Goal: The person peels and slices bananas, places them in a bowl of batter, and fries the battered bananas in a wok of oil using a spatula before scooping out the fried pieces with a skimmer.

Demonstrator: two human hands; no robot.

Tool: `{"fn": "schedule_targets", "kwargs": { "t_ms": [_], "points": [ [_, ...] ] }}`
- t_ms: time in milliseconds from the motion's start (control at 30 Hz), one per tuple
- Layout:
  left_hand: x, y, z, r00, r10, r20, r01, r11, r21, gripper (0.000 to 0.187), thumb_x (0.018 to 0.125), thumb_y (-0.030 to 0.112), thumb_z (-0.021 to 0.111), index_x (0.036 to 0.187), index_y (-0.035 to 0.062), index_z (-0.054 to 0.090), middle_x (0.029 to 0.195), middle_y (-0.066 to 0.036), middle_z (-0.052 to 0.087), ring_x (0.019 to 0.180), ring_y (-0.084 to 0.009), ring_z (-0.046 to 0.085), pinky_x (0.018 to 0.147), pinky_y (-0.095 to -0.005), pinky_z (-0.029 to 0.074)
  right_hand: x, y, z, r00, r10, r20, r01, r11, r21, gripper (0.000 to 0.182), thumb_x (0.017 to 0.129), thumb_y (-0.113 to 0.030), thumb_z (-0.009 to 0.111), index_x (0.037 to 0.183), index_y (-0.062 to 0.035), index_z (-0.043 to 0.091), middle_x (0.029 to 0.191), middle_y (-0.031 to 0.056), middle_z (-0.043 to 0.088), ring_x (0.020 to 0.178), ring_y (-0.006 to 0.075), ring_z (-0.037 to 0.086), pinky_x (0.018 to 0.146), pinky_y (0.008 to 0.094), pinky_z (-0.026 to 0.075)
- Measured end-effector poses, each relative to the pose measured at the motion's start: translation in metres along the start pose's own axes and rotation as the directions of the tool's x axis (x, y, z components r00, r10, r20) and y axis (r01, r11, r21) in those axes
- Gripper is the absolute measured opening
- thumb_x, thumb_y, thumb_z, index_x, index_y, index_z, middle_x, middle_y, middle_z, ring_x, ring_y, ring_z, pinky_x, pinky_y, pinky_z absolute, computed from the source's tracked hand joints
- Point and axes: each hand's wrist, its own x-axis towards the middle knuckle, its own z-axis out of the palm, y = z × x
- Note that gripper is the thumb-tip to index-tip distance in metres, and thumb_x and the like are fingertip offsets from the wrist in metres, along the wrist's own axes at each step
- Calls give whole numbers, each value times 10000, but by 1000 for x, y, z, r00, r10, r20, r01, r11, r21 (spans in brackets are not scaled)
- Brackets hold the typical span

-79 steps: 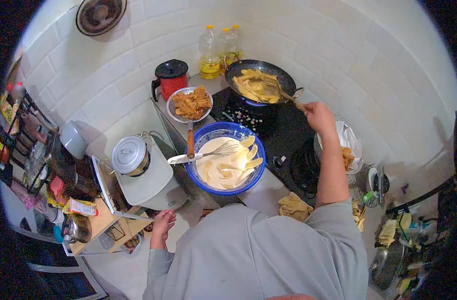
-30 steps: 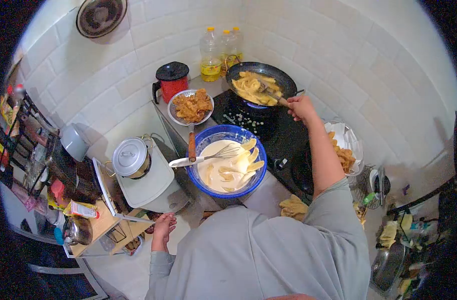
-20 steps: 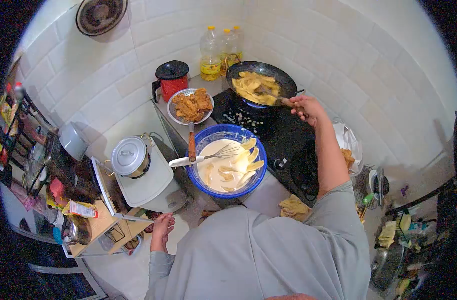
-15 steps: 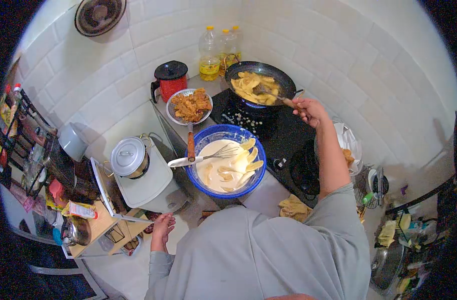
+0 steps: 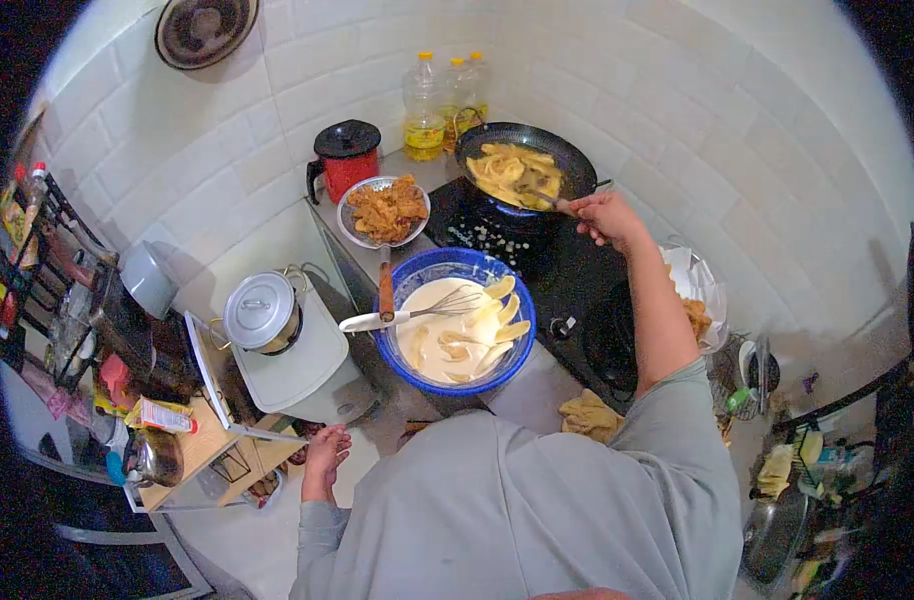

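Note:
My right hand [image 5: 607, 220] is closed around the wooden handle of a spatula [image 5: 549, 200], whose head sits among the frying pieces. Pale yellow battered pieces [image 5: 507, 172] lie in bubbling oil in the dark wok [image 5: 580, 165] on the stove. My left hand [image 5: 326, 456] hangs at my side, holding nothing, fingers loosely apart. In front of me a blue bowl [image 5: 457, 388] contains cream-coloured batter [image 5: 429, 340] with banana slices along its right side. A whisk [image 5: 447, 305] with a white handle rests in it. Beyond the bowl, a wood-handled strainer [image 5: 349, 228] bears browned fried pieces [image 5: 389, 210].
Oil bottles [image 5: 423, 110] and a red lidded pot [image 5: 345, 165] stand against the tiled wall. A lidded pot [image 5: 261, 310] sits on a white appliance at left. Right of my forearm is a paper-lined container [image 5: 712, 300] with fried food. A yellowish cloth [image 5: 591, 415] lies near the stove edge.
My right hand has moved slightly left and down with the spatula, shifting the frying pieces in the wok. The view has shifted slightly; my left hand stays at my side.

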Motion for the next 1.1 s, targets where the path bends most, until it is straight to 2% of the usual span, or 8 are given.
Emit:
{"fn": "schedule_targets", "kwargs": {
  "t_ms": [67, 167, 300, 367, 600, 833, 900, 1100],
  "points": [
    [0, -1, -1, 1000, 0, -2, 0, 1000, 2, 196, 885, 258, 536, 1029, 128, 561, 821, 12, 594, 717, -110, 574, 652, -283, 455, -3, -4, -1, 994, 57, 90, -75, 976, 204, 270, 828, -76, 494, 1075, -24, 593, 673, 64, 596, 414, 64, 427, 354, 213, 366],
    [-4, 2, 1, 1000, 8, -4, -8, 1000, 2, 192, 887, 250, 533, 1029, 124, 559, 812, 10, 595, 719, -110, 579, 642, -281, 457, 5, 11, -2, 996, 76, 46, -87, 942, 325, 229, 855, -107, 491, 1044, -81, 619, 663, 35, 602, 428, 61, 424, 356, 204, 365],
    [-1, 0, -3, 1000, 22, 18, -22, 1000, -14, 189, 893, 209, 511, 1051, 128, 575, 837, 5, 593, 730, -107, 566, 638, -261, 448, -6, 11, -5, 991, 118, 67, -136, 890, 435, 217, 860, -96, 489, 1039, -70, 608, 670, 37, 605, 431, 60, 424, 355, 204, 362],
    [2, -1, -4, 1000, 19, 15, -18, 1000, -8, 190, 892, 208, 512, 1052, 127, 575, 837, 5, 593, 728, -107, 566, 633, -260, 448, -10, 14, -6, 997, 70, 29, -75, 863, 499, 202, 857, -84, 491, 1018, -59, 611, 673, 46, 606, 432, 59, 427, 352, 201, 356],
    [2, 0, -1, 1000, 28, 14, -28, 1000, 1, 227, 885, 238, 523, 1066, 104, 551, 807, -9, 598, 718, -129, 590, 647, -289, 463, -12, 23, -5, 998, 48, -39, -23, 869, 494, 186, 861, -91, 499, 1000, -54, 617, 681, 53, 605, 435, 65, 434, 352, 207, 347],
    [-5, 3, 2, 1000, 6, 12, -6, 999, -44, 170, 884, 208, 526, 1024, 125, 574, 832, 7, 590, 727, -110, 562, 642, -264, 445, -6, 15, 17, 988, 75, -134, -3, 882, 472, 206, 852, -89, 509, 1025, -49, 616, 657, 51, 575, 424, 84, 435, 358, 236, 368],
    [-6, 4, 2, 1000, 13, 4, -13, 1000, 17, 231, 891, 230, 494, 1078, 105, 550, 838, -1, 593, 766, -129, 573, 681, -304, 458, -1, 17, 26, 989, 61, -138, 7, 895, 447, 214, 851, -87, 511, 1035, -43, 612, 652, 48, 567, 422, 88, 436, 358, 243, 374],
    [-8, -1, -2, 1000, 13, -2, -13, 1000, 6, 209, 890, 238, 497, 1056, 123, 550, 856, 1, 592, 791, -133, 571, 704, -315, 448, -3, 10, 49, 951, -67, -302, 107, 987, 117, 218, 806, -105, 553, 986, -31, 652, 634, 72, 588, 443, 137, 524, 411, 296, 455]
  ]
}}
